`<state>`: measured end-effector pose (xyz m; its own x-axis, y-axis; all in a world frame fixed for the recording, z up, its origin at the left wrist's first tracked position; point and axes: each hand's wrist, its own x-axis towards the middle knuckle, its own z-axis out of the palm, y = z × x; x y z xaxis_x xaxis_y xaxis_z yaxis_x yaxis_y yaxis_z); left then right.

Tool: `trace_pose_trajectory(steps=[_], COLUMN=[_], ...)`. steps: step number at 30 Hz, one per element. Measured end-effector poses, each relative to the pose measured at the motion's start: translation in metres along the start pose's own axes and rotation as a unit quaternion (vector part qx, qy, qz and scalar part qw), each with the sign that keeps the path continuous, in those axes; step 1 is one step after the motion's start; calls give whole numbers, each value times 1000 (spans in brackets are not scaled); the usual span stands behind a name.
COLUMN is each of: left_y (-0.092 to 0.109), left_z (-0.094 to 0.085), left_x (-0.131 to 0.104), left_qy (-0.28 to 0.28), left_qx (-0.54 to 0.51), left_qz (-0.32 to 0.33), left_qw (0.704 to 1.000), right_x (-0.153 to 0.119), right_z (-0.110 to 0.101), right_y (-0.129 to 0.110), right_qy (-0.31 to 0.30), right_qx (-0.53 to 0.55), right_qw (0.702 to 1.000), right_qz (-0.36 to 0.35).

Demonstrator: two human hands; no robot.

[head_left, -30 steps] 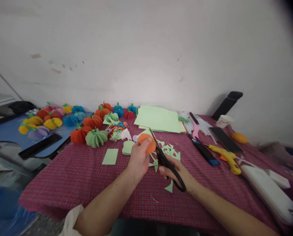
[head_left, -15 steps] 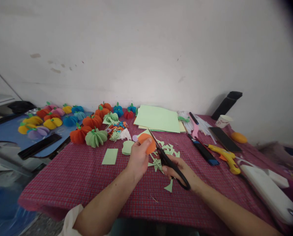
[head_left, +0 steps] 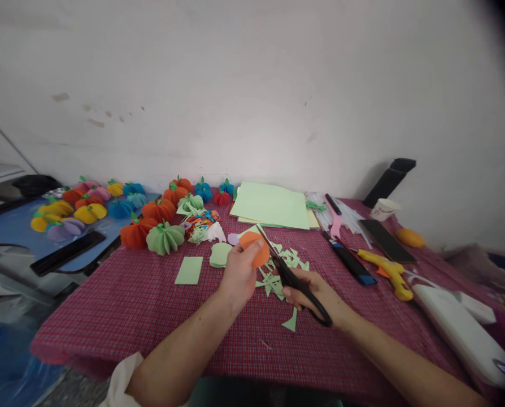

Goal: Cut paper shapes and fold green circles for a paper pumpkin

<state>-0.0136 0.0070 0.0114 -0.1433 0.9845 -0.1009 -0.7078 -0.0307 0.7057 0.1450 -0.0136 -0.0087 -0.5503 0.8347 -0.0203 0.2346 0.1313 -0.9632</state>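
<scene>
An orange paper piece (head_left: pixel 258 252) is pinched in my left hand (head_left: pixel 240 272), over a light green sheet that shows behind its upper edge. My right hand (head_left: pixel 312 294) grips black-handled scissors (head_left: pixel 297 282), whose blades reach up to the right edge of the papers. Beneath and beside the scissors lie green paper scraps (head_left: pixel 292 260). A stack of cut green pieces (head_left: pixel 219 255) rests left of my left hand, and a green rectangle (head_left: pixel 189 270) lies further left.
Paper pumpkins (head_left: pixel 159 210) stand at the left, more on a blue table (head_left: pixel 104 243). Green sheets (head_left: pixel 271 204) lie at the back. On the right are a yellow glue gun (head_left: pixel 388 268), a cutter (head_left: pixel 352 263), a paper cup (head_left: pixel 383 210) and a white device (head_left: pixel 460 333).
The scissors and my right hand have shifted slightly to the right. Less of the green sheet shows above the orange piece.
</scene>
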Motion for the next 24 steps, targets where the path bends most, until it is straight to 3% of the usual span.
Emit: trace_pose_trajectory(steps=[13, 24], left_y=[-3, -2], left_z=[1, 2], left_x=[-4, -5], left_qy=[-15, -15], left_qx=[33, 33], left_qz=[-7, -16], left_qw=[999, 999], right_x=[5, 4], right_z=[7, -1], right_y=[-7, -3], right_qy=[8, 5], right_qx=[53, 20], right_qw=[999, 1000], right_qz=[4, 15])
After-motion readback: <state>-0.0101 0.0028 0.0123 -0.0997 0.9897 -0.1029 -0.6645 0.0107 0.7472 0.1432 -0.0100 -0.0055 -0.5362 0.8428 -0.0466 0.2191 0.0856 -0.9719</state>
